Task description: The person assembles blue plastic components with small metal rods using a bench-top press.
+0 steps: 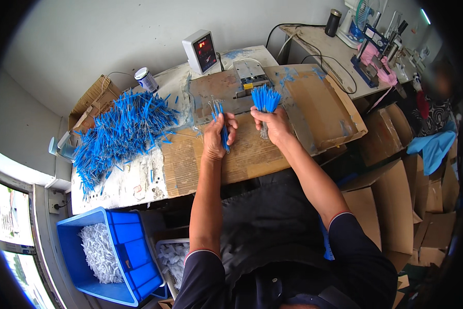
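My left hand [214, 138] is closed round a few thin wire sticks with blue handles [224, 135], their looped metal ends pointing up and away. Beside it on the right, my right hand [276, 125] grips a thick bundle of the same sticks [266, 97], blue ends fanned at the top and wire ends below the fist. Both hands are over the brown cardboard [247, 159] on the workbench. To the left of my left hand spreads a large heap of blue-handled wire sticks [123, 129], tangled and pointing many ways.
Behind my hands stand a small machine [251, 74] and a box with a red lit display [200, 51]. A can [146, 80] is behind the heap. Below the bench's left edge, a blue bin [133, 257] holds white pieces. Cardboard boxes [375, 216] crowd the right; a person [440, 98] sits beyond.
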The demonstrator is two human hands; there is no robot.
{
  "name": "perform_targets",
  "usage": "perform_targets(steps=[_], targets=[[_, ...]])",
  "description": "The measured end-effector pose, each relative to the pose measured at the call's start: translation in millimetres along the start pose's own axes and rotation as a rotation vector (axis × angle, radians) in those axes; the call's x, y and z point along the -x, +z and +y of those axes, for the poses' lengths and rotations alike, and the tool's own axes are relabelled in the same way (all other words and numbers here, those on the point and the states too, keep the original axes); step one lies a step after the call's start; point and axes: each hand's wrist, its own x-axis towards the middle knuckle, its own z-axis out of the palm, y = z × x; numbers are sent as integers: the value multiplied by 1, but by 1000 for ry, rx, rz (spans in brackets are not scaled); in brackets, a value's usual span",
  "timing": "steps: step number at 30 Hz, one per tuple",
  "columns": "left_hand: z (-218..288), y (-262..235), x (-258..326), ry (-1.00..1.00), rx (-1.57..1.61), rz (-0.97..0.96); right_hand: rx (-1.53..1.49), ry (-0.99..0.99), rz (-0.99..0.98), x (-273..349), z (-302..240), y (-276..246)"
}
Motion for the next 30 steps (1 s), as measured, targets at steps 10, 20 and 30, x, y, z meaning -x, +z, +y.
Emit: perform_targets(steps=[10,20,30], targets=[[-4,11,3,-97,-218,-35,-10,121,-103,1,5,34],[-7,22,1,-92,-224,72,-31,22,25,-6,12,22],[-6,11,0,-44,-174,64,-148,-290,277,-6,-3,28]])
